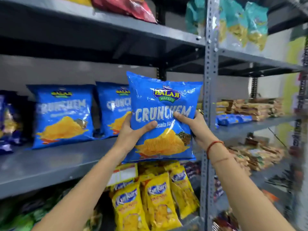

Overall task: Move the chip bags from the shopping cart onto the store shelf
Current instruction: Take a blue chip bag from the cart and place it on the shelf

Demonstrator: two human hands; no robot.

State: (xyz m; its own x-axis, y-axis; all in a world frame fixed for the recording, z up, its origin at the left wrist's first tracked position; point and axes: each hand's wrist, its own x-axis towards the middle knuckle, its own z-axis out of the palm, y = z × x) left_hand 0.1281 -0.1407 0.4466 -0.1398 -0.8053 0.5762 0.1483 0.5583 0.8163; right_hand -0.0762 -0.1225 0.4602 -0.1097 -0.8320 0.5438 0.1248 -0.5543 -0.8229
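I hold a blue chip bag [162,100] upright in front of the grey store shelf [55,164], near its right end. My left hand [131,132] grips the bag's left edge with the thumb across the front. My right hand [194,124] grips the right edge, a red thread on its wrist. Two matching blue bags stand on the shelf: one at the left [62,114], another [113,107] partly hidden behind the held bag. The shopping cart is out of view.
A perforated grey upright post [210,80] stands just right of the held bag. Yellow snack bags [156,200] hang on the shelf below. Dark blue packs [8,124] sit at the far left. Teal bags [240,22] and a red bag [126,7] fill the shelves above.
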